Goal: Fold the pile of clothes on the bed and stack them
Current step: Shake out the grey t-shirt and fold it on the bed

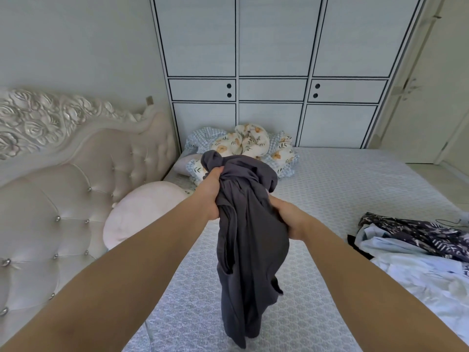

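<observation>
A dark grey garment (250,247) hangs bunched in the air over the middle of the bed (342,189). My left hand (212,193) grips its bunched top from the left side. My right hand (289,217) holds the cloth lower down on the right. The garment's lower end dangles just above the patterned bed cover. A pile of loose clothes (416,252), white, pale blue and a dark floral print, lies at the bed's right edge, apart from both hands.
A tufted headboard (83,174) runs along the left, with a round pink cushion (142,212) against it. A crumpled floral and checked quilt (251,146) lies at the far end. White wardrobe doors (274,72) stand behind the bed, a door on the right.
</observation>
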